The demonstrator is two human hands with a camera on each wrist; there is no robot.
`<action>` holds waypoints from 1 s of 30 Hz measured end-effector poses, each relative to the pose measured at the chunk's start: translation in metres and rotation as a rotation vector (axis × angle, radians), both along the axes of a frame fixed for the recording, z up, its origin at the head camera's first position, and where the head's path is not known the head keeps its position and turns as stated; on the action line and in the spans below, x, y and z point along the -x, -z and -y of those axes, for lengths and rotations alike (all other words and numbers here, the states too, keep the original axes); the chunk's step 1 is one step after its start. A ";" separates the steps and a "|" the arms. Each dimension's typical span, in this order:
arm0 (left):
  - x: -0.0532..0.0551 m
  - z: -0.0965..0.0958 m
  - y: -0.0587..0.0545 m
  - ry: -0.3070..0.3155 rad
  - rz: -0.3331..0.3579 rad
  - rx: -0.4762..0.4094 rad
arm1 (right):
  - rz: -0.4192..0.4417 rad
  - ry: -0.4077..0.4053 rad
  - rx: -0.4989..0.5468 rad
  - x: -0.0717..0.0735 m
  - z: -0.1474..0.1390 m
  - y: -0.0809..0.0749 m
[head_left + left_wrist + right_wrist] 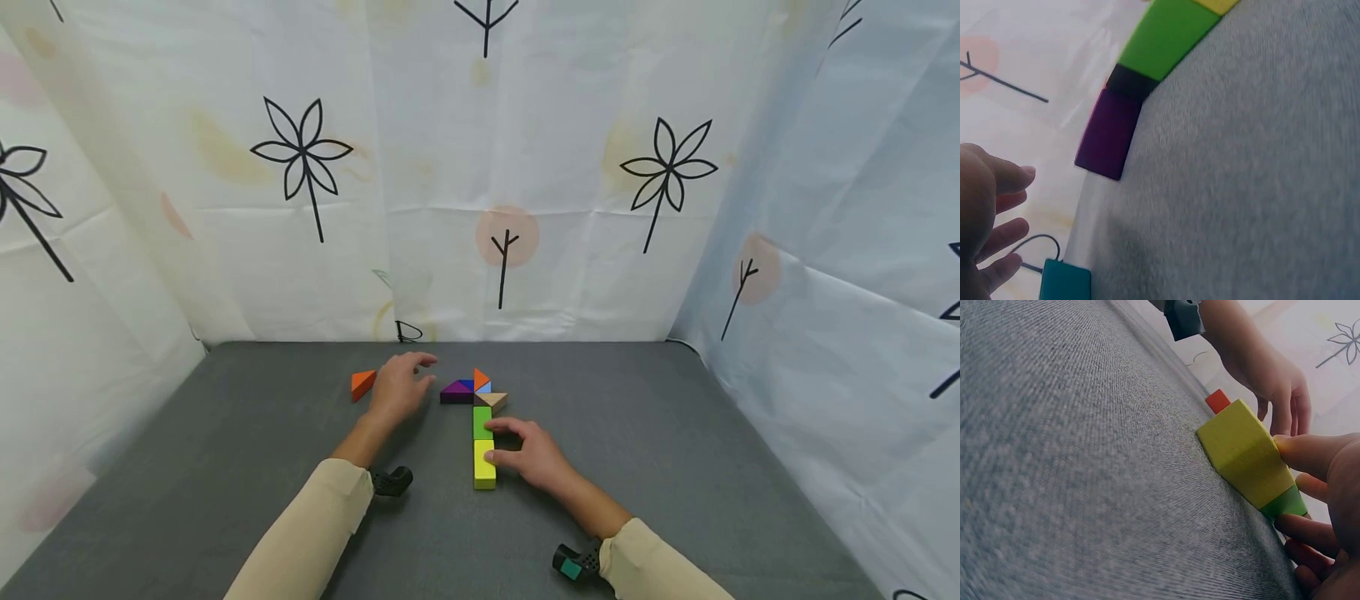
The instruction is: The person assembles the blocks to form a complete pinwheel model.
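Note:
Wooden blocks lie joined in a figure: a yellow block (484,464) nearest, a green block (482,423) beyond it, then purple (454,394), dark blue, orange, light blue and tan (495,400) pieces. My right hand (534,454) rests at the column's right side. Its thumb touches the yellow block (1244,453) and a finger reaches the green block (1286,503). Left of the figure my left hand (400,387) is raised with fingers spread loosely, holding nothing. Just left of it lies a separate orange triangular block (362,384).
The blocks lie on a grey cloth-covered table (225,467). White patterned curtains (427,183) enclose its back and sides. Black cameras sit on the left wrist (392,481) and the right wrist (577,562). A teal boxy item (1066,280) shows in the left wrist view.

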State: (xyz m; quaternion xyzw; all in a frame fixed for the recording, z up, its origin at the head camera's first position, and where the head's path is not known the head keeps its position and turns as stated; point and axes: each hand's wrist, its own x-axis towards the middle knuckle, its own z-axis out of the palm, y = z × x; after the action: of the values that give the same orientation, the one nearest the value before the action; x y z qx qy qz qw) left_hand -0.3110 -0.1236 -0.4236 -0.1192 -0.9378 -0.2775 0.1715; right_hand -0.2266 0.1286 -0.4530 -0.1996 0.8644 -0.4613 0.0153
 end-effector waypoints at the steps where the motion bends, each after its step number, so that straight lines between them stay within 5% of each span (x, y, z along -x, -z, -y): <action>1: 0.000 0.002 0.000 -0.005 -0.013 0.009 | 0.001 0.000 0.002 0.000 0.000 0.000; 9: 0.000 0.015 0.004 -0.054 -0.081 0.061 | 0.010 0.005 -0.003 0.001 0.001 -0.002; 20: -0.003 0.026 0.012 -0.190 -0.028 0.122 | 0.012 0.007 -0.003 0.000 0.000 0.000; 30: -0.006 0.032 0.016 -0.245 0.051 0.130 | 0.008 0.003 -0.004 0.000 0.000 0.001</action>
State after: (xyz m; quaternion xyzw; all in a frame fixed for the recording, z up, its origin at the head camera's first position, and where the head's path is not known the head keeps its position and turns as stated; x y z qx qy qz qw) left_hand -0.3049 -0.1557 -0.4399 -0.0073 -0.9653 -0.1962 0.1721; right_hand -0.2262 0.1285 -0.4536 -0.1964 0.8654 -0.4606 0.0186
